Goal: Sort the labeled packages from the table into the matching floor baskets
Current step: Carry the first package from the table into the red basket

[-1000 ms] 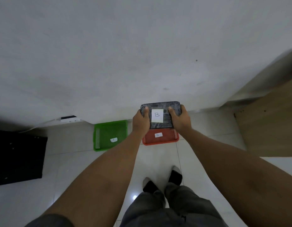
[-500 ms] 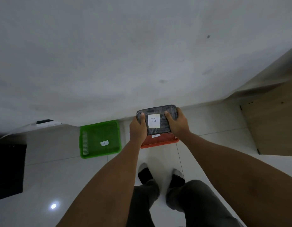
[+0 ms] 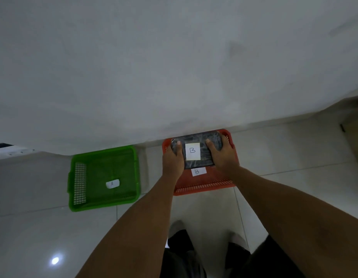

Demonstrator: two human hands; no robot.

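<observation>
A dark wrapped package (image 3: 197,138) with a white label marked B is held flat between both hands. My left hand (image 3: 172,161) grips its left end and my right hand (image 3: 222,157) grips its right end. The package is inside the outline of the red basket (image 3: 206,186), which stands on the floor against the wall and carries its own B label. Whether the package touches the basket floor I cannot tell. A green basket (image 3: 102,201) with an A label stands to the left, holding nothing else.
The white wall (image 3: 174,67) rises right behind both baskets. A wooden panel (image 3: 354,141) stands at the far right edge. My feet and dark trousers (image 3: 186,255) are on the pale tiled floor below the baskets.
Both hands have gone down and forward with the B package, from above the red basket into its outline. The view has dropped closer to the floor and both baskets look larger.
</observation>
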